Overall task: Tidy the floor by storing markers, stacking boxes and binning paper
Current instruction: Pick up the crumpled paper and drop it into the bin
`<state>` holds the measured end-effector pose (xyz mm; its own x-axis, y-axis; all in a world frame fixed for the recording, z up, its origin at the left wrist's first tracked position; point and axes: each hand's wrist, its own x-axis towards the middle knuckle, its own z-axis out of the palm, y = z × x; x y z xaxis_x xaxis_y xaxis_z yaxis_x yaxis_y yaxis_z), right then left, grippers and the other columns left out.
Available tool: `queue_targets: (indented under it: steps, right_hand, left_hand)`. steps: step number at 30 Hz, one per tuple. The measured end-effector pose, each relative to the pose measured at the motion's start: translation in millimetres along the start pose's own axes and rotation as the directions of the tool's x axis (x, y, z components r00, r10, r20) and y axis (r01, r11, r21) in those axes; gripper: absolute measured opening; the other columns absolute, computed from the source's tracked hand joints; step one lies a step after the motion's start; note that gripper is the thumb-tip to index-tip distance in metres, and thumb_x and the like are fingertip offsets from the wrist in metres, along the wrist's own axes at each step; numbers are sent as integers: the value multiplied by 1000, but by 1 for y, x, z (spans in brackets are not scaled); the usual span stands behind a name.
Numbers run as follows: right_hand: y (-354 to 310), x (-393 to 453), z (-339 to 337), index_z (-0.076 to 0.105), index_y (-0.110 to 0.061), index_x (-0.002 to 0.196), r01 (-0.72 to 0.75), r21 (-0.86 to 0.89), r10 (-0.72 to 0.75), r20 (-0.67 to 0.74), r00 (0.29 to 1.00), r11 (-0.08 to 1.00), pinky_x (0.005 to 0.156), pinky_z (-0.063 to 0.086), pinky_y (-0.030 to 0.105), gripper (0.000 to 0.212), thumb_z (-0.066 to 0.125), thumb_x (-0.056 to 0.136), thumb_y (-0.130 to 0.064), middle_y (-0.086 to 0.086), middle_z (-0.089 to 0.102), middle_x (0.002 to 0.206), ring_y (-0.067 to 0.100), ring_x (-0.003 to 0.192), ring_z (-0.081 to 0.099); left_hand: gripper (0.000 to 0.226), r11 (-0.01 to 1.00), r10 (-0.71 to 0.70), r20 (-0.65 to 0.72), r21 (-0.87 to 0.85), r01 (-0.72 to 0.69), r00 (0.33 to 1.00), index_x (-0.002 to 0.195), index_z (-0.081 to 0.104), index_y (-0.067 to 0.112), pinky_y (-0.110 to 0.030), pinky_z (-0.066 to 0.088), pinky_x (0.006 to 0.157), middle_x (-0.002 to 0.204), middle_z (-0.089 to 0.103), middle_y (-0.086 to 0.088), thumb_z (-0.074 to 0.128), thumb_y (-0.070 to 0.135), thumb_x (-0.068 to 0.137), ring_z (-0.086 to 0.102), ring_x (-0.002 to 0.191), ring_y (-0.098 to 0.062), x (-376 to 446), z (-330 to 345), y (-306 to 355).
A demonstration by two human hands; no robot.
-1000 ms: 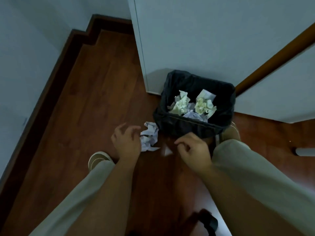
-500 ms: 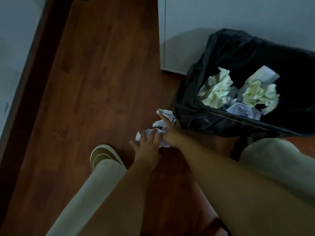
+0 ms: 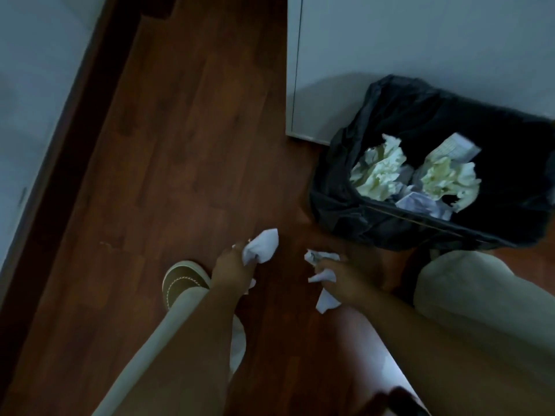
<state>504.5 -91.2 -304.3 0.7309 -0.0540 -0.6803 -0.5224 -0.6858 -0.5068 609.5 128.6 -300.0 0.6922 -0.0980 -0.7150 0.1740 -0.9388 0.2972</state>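
Observation:
My left hand [image 3: 232, 270] grips a crumpled white paper ball [image 3: 260, 246] just above the wooden floor. To its right, my right hand [image 3: 339, 279] holds another crumpled white paper [image 3: 322, 276], with bits sticking out above and below the fingers. Both hands hover a short way in front of the bin [image 3: 375, 217], which has a black liner and stands at the right against a white panel. Several crumpled papers [image 3: 381, 171] lie inside the bin.
Dark wooden floor [image 3: 180, 163] stretches left to a dark skirting board [image 3: 75, 151] and grey wall. A white cabinet panel [image 3: 390, 55] rises behind the bin. My shoe [image 3: 183, 280] and trouser legs fill the lower frame.
Both hands closed on the paper lying by the bin and lifted it apart into two pieces, left hand moving left, right hand moving right. The camera leaned closer.

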Motion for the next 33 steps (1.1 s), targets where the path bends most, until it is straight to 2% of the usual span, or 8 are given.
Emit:
queue_targets:
  steps: [3,7,11,14,21,26,28,33]
  right_hand:
    - [1,-53,-18,64,-27,121,260,134,-253,-66,965,956,98,40,14,42,61,87,-4,-11,47,124,-15,121,43]
    - [-40,-109,-64,49,-57,124,325,93,-290,-271,918,941,82,46,16,53,56,84,-22,-14,39,128,8,108,56]
    - [-85,-159,-149,58,-37,119,456,-199,-439,-739,512,867,97,37,12,42,54,81,-20,7,39,134,16,117,48]
    - [-86,-173,-204,64,-27,115,394,-109,-231,-932,278,912,107,24,5,47,67,77,1,23,37,135,21,128,39]
    - [-46,-182,-226,40,-56,134,273,-3,-176,-774,609,962,108,30,60,54,59,85,-49,-11,40,148,22,141,32]
    - [0,-185,-212,45,-26,136,254,387,167,-779,605,886,94,42,31,53,61,89,-10,-1,58,123,20,118,54]
    - [14,-175,-208,45,-17,136,144,591,374,-661,651,794,97,39,30,47,59,91,-11,10,55,131,26,123,51]
    - [22,-144,-198,57,-3,124,75,906,507,-300,808,416,86,53,40,31,56,95,-12,13,65,119,29,98,64]
  left_hand:
    - [41,971,47,-163,-224,-83,985,118,59,12,-29,47,75,107,69,-7,60,43,91,66,92,-21,-18,-20,23]
    - [53,779,74,-414,-544,-312,907,110,63,18,-43,55,89,102,72,-3,62,61,79,69,95,-20,-51,-73,87]
    - [38,580,143,-638,-565,-586,757,108,60,19,-39,56,82,102,67,-7,63,49,85,67,93,-24,-104,-130,173]
    - [37,561,332,-735,-350,-750,591,115,62,17,-19,46,89,110,54,-4,72,30,82,56,99,-13,-145,-143,231]
    - [56,592,528,-401,-458,-663,748,136,46,33,-14,38,90,134,41,4,72,33,86,45,113,-1,-181,-127,272]
    - [42,748,288,-392,-478,-460,874,127,54,25,-21,50,88,124,54,-2,66,30,87,59,103,-9,-153,-121,245]
    - [44,826,263,-339,-405,-393,903,127,55,22,-40,47,101,134,53,-8,65,33,85,56,120,-25,-141,-116,231]
    - [34,843,308,-49,-448,-297,950,126,59,27,-30,50,86,130,63,-6,53,16,95,61,110,-20,-134,-94,220]
